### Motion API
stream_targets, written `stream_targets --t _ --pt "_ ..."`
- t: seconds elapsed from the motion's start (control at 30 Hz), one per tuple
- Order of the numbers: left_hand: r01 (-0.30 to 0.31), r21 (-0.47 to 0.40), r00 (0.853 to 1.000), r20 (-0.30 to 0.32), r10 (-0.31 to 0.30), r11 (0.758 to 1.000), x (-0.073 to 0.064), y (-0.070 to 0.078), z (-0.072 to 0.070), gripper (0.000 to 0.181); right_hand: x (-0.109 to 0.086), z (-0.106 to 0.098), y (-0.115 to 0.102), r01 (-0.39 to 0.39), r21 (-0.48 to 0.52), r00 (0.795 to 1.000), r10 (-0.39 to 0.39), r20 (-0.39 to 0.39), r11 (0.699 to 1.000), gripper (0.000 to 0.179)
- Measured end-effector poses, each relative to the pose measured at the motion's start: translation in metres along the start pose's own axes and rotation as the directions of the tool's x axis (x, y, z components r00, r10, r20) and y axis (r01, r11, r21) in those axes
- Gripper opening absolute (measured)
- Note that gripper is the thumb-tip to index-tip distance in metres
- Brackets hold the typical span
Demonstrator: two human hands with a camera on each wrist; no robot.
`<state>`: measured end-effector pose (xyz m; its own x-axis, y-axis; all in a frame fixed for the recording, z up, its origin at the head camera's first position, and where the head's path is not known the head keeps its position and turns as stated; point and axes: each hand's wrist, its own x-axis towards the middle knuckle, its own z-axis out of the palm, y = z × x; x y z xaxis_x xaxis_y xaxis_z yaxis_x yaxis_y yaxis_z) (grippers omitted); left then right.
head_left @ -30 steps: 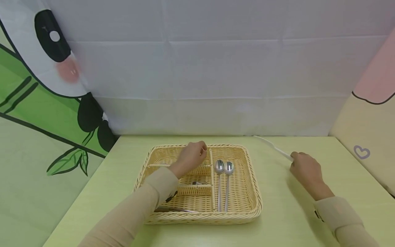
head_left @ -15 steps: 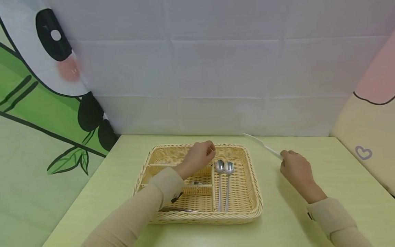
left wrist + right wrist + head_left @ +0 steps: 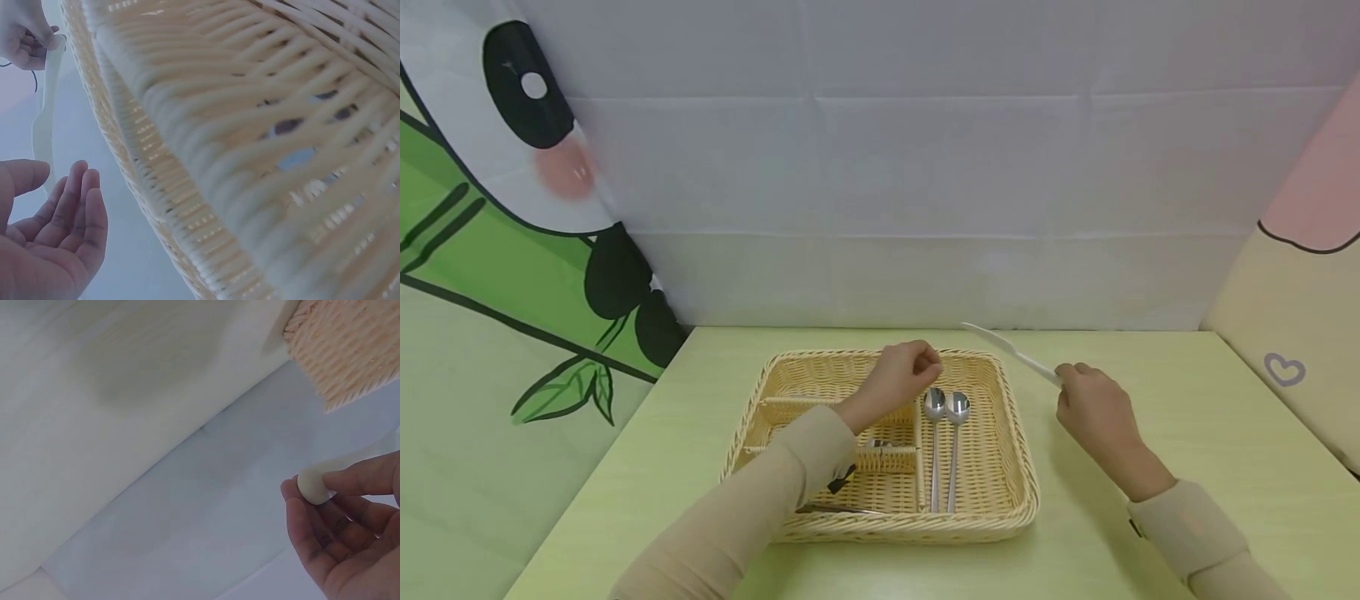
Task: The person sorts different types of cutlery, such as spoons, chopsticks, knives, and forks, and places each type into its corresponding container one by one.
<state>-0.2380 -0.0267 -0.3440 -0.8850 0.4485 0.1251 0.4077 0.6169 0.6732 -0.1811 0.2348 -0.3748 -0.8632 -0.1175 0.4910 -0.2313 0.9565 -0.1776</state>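
Observation:
My right hand (image 3: 1096, 417) pinches a white table knife (image 3: 1011, 349) by its handle end, to the right of the basket. The blade points away and left, towards the basket's far right corner. In the right wrist view the rounded handle end (image 3: 315, 486) sits between thumb and fingers. My left hand (image 3: 901, 372) hovers over the far part of the wicker basket (image 3: 1028, 475), holding nothing. Its thumb and loosely bent fingers stand apart in the left wrist view, with the knife (image 3: 44, 128) behind them. Whether they touch the blade tip cannot be told.
Two metal spoons (image 3: 935, 404) lie side by side in the basket's right compartment. Dividers (image 3: 880, 451) split its left side. A metal utensil (image 3: 842, 508) lies in the near left compartment, and small metal parts (image 3: 877, 443) show in the middle one. A cloth wall (image 3: 925, 283) backs the table.
My right hand has moved left with the knife, bringing the blade nearer the basket. My left hand has shifted right over the basket. The basket and spoons stay put.

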Motion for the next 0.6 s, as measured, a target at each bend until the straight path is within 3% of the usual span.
stream_targets --t 0.2,0.6 --pt "0.021 -0.045 1.000 0.015 -0.021 0.999 0.001 0.006 0.003 0.018 -0.001 0.003 -0.012 0.048 0.002 0.997 -0.048 -0.057 0.999 0.020" --pt "-0.002 -0.056 0.998 0.067 0.005 0.998 0.002 0.014 0.009 0.030 -0.003 0.000 -0.037 0.059 0.008 0.997 -0.059 -0.039 0.998 0.020"
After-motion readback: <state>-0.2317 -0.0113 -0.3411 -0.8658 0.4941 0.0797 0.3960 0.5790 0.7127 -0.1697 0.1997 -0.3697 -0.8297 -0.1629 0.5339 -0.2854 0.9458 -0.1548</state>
